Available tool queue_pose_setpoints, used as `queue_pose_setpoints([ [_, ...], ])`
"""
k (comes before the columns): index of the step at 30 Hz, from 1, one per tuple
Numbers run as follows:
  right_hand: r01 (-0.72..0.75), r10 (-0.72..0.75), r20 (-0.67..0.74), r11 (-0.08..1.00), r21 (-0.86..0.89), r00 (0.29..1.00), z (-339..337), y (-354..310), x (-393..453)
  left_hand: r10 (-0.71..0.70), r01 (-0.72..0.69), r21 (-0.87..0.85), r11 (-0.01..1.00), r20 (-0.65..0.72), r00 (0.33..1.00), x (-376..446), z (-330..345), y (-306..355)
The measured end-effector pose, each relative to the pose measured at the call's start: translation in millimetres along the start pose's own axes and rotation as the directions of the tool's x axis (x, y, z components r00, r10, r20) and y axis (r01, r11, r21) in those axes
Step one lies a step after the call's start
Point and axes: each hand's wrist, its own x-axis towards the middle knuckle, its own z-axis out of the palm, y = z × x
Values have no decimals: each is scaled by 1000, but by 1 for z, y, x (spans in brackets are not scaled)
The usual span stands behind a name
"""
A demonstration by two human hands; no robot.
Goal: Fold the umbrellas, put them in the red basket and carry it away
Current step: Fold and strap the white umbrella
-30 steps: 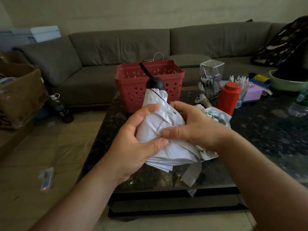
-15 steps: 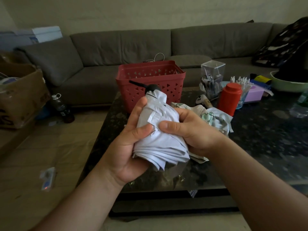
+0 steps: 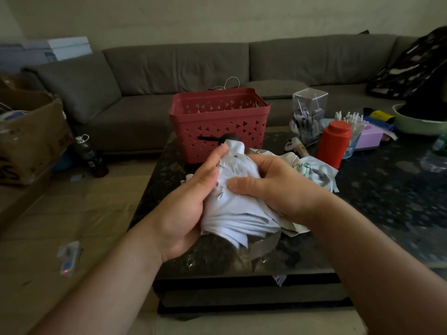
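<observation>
Folding is only partly done. My left hand [image 3: 186, 204] cups the white umbrella [image 3: 238, 209] from below and my right hand [image 3: 273, 187] presses its gathered cloth from the other side, above the counter [image 3: 387, 201]. Behind it the red basket [image 3: 219, 124] looks empty. Right of that, a patterned umbrella [image 3: 314, 170] lies unfolded; packing and carrying remain.

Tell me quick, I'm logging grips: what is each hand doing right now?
Left hand: closed around the white umbrella.
Right hand: closed on the same white umbrella, pressing its folds.
</observation>
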Motion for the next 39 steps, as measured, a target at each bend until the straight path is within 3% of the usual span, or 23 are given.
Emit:
queue_pose_setpoints([
  [3,-61,56,-36,985,-163,998,4,-2,2,-21,22,199,980,-3,1000,4,-1,2],
  [5,-106,93,-76,977,-185,993,7,-3,4,56,-60,84,995,47,997,-5,-13,-5],
  [7,-121,103,-114,980,-160,988,8,-6,4,85,-94,183,979,56,995,-1,-6,-5],
  [9,-113,95,-133,984,-140,987,6,-8,4,-60,63,87,994,-37,998,5,10,4],
  [11,-110,98,-104,987,-115,990,2,-10,3,-86,86,-6,996,-22,996,-4,9,8],
  [16,-102,111,33,973,-205,993,-15,-11,0,-169,169,71,983,-3,986,-1,8,7],
  [22,-101,88,-50,913,-395,995,-10,-10,2,-63,102,159,982,-232,971,4,19,-3],
  [28,-165,202,89,935,-313,975,-22,-11,-3,42,2,170,985,-253,967,4,12,-3],
  [35,-18,40,197,994,-108,980,-23,-3,-4,149,-141,50,989,-249,957,4,-5,4],
  [39,13,12,154,987,-157,988,-24,-1,-2,100,-120,-92,989,-198,975,6,-10,3],
])
